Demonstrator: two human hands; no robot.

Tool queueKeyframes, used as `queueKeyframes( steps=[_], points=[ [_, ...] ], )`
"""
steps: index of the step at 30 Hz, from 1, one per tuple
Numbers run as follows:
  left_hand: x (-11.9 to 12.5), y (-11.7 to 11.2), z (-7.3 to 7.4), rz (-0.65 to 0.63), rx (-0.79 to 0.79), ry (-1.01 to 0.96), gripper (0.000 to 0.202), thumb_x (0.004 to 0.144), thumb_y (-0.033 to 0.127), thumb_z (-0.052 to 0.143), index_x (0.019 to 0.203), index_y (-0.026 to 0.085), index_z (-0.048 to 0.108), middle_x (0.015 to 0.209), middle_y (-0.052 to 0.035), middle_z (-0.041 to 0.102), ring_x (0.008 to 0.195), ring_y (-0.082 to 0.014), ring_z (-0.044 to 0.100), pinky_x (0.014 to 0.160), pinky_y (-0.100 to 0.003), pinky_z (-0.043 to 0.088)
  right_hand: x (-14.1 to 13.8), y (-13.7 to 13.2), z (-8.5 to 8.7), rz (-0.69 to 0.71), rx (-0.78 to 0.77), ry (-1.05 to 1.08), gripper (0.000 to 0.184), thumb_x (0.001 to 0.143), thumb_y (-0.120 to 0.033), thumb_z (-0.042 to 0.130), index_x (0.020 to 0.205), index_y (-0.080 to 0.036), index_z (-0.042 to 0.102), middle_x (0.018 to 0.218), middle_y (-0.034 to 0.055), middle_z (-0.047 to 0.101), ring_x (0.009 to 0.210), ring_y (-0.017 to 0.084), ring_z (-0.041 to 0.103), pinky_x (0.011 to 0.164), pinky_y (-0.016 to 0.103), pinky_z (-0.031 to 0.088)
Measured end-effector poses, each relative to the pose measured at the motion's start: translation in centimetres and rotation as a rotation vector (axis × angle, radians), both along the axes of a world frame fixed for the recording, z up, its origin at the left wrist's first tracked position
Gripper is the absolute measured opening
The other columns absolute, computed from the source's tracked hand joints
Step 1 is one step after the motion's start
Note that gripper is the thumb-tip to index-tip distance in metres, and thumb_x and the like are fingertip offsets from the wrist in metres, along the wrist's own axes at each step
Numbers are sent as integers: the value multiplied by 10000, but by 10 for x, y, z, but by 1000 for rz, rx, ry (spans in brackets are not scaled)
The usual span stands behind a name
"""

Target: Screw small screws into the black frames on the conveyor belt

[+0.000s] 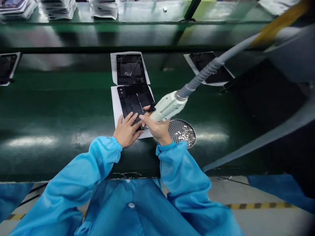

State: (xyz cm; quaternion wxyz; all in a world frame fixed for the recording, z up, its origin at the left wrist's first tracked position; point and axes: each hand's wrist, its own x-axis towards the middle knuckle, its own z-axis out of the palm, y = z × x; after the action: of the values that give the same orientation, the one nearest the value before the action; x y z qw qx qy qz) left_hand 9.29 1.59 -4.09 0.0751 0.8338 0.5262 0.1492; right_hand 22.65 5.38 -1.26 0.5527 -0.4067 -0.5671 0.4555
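Observation:
A black tablet-like panel lies on a white sheet at the middle of the bench. My left hand rests on its lower part with the fingers spread flat. In my right hand is a pale, hose-fed hand tool, angled down at the panel's lower right corner. Its tip is hidden behind my fingers. Just right of that hand stands a round perforated dish holding many small shiny metal pieces. Directly beyond the panel lies a second black panel on white paper, with a thin strip across it.
A grey ribbed hose runs from the tool to the upper right. More panels lie on the green bench, at far left and right. Paper stacks sit on the rear shelf. A grey tube crosses the right side.

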Motion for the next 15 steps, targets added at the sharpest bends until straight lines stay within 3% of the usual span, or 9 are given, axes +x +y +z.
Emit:
queueKeyframes(
  steps=[6, 11, 13, 15],
  points=[
    [-5, -7, 4, -46, -11, 94, 412, 971, 363, 404, 1324, 210, 550, 1470, -146, 435, 1396, -353, 325, 1084, -646, 253, 5, 4, 12, -81, 69, 64, 273, 695, -289, 719, 922, -206, 591, 502, -79, 545, 406, 114, 519, 465, 297, 494],
    [-24, -21, 5, -64, 19, 32, 387, 960, 375, 437, 1262, 199, 603, 1438, -134, 482, 1381, -309, 367, 1099, -551, 310, 22, 4, 19, -201, 142, 87, 205, 696, -208, 711, 863, -220, 593, 478, -85, 534, 389, 114, 509, 489, 318, 503],
    [-37, -22, 10, 129, 75, -82, 388, 940, 421, 472, 1187, 178, 647, 1328, -138, 588, 1277, -281, 496, 1046, -456, 404, 25, 3, 20, -227, 146, 88, 191, 692, -194, 708, 833, -228, 583, 485, -81, 534, 403, 122, 522, 502, 331, 519],
    [-51, -20, 19, 486, 96, -174, 417, 907, 494, 504, 1103, 171, 679, 1112, -125, 702, 1037, -261, 641, 883, -388, 499, 27, 3, 20, -261, 146, 83, 182, 692, -196, 706, 810, -234, 572, 518, -67, 546, 442, 136, 550, 528, 349, 540]
  ],
)
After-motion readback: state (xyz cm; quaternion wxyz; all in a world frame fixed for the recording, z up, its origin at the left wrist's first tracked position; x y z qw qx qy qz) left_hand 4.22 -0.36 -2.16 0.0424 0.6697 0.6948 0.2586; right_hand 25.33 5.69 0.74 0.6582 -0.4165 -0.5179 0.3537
